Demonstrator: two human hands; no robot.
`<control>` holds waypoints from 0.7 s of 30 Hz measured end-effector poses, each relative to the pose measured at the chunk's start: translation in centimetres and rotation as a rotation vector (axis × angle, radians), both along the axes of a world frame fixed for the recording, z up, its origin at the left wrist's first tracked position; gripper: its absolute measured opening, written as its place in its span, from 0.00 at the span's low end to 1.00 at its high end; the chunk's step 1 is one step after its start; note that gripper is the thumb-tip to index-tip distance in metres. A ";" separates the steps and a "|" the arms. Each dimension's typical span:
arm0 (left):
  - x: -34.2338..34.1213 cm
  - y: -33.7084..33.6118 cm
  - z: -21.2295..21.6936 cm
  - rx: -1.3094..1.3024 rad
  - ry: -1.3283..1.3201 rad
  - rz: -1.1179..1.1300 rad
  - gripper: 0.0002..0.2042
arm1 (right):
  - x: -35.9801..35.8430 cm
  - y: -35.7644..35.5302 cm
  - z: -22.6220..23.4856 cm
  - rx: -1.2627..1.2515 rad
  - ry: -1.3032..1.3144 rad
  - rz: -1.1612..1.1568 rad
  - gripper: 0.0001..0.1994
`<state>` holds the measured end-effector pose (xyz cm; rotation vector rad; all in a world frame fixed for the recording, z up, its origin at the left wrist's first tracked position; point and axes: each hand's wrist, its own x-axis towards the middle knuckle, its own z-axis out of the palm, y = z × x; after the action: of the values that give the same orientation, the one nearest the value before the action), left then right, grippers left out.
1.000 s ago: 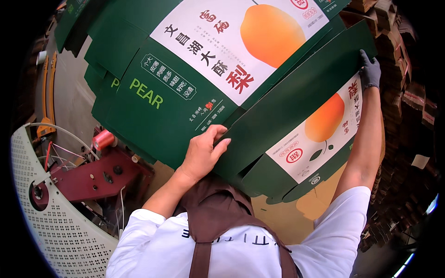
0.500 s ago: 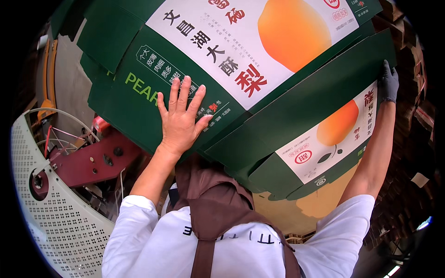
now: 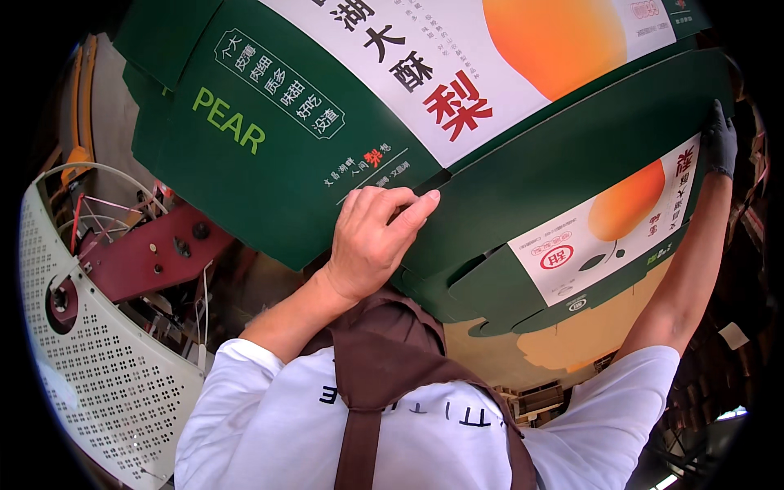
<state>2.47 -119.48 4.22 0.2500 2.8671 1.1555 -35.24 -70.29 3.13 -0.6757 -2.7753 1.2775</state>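
A large flattened green cardboard box (image 3: 286, 196) with folds and flaps fills the upper part of the view. Its white panel carries a big orange-yellow fruit picture. My bare left hand (image 3: 367, 241) is at the near edge of the board, by the slot between the printed panel and a long green flap (image 3: 555, 171). Its fingers are curled against the cardboard, with the fingertips partly hidden. My right hand (image 3: 719, 147), in a dark grey glove, grips the far right edge of the box; some of its fingers are hidden behind the board. A smaller printed flap (image 3: 608, 220) hangs below that edge.
At the left stands a pale perforated metal guard (image 3: 114, 392), with a dark red machine arm (image 3: 159, 249) behind it. A tan cardboard surface (image 3: 490, 359) shows beneath the box. Stacked brown material (image 3: 735, 286) lines the right side.
My left hand has gone from lying flat and spread on the green panel to curled fingers at its near edge. The box and my right hand have shifted slightly right.
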 end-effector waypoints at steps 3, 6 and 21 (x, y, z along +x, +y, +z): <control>-0.3 0.1 0.2 -0.009 -0.027 0.012 0.25 | -1.1 1.2 -0.3 0.244 -0.022 0.153 0.24; -0.3 0.3 0.2 -0.019 -0.051 0.020 0.25 | -1.4 1.4 -0.7 0.162 -0.029 0.134 0.25; -1.1 0.8 0.6 -0.013 -0.142 0.111 0.19 | -2.4 3.6 -1.0 0.108 -0.022 0.296 0.18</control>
<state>1.41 -118.70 4.84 0.0071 2.7934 1.1222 -37.66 -66.64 2.11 -0.2821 -3.0216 1.1514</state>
